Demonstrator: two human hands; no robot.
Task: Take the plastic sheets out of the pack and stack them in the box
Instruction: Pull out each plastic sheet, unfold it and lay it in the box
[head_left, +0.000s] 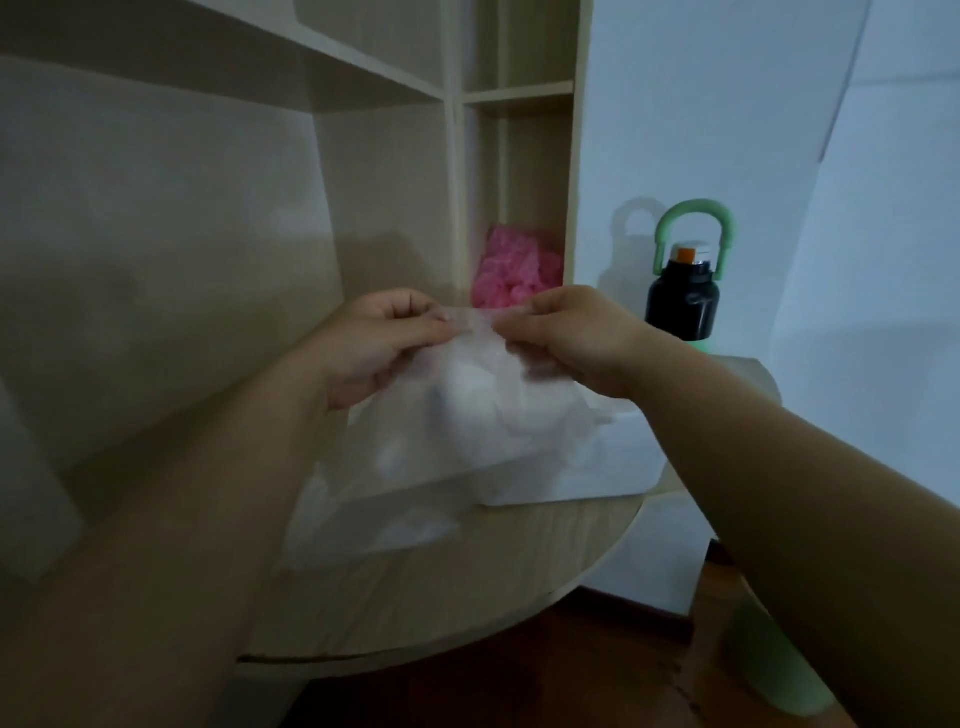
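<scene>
**Desk Surface and Containers: Sheet Held Over the Box**

Light wood desk (467, 597) with a rounded front edge stands against a matching shelf unit (509, 104) and a white wall (727, 104). Dark wood floor (571, 686) shows below the desk edge.

1. Box. A white box (597, 478) rests on the desk, toward its right rear. Its contents are hidden by the sheet in front of it.
2. Pack. A translucent pack (374, 519) lies on the desk, just left of and in front of the box. The blur makes it impossible to tell how many sheets it holds.
3. Plastic sheet. One thin, translucent plastic sheet (488, 395) hangs above the box and pack, and its lower part drapes down over them.
4. Hands. The left hand (384, 343) pinches the sheet's top edge between thumb and curled fingers. The right hand (576, 338) pinches the same edge just beside it, fingers also curled. The two hands nearly touch.
5. Shelf compartment. A crumpled pink item (511, 270) fills the bottom of the narrow compartment directly behind the hands.
6. Bottle. A black bottle (683, 301) with a green loop handle (693, 218) and an orange-and-white cap stands upright near the wall, behind the right wrist.
</scene>
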